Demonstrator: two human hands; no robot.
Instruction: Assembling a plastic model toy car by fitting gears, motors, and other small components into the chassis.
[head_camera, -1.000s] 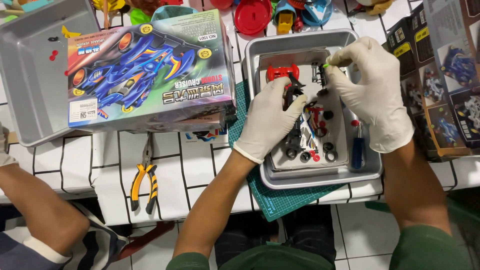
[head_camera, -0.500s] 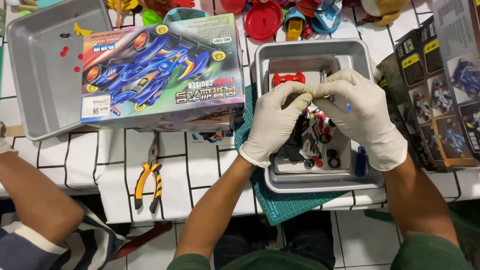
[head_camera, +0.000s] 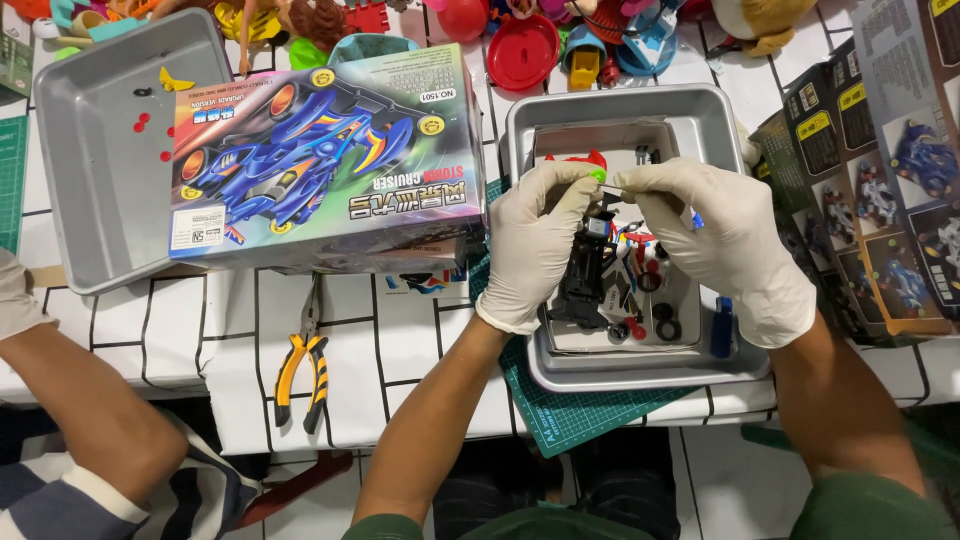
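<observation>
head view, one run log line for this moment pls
left hand: pinching small green part | right hand: meeting it fingertip to fingertip | below: metal tray of kit parts

The scene is lit brightly and evenly from above. Soft glare is seen on the glossy toy car box (head_camera: 325, 160) at upper left; shadows are faint, focus sharp throughout.
</observation>
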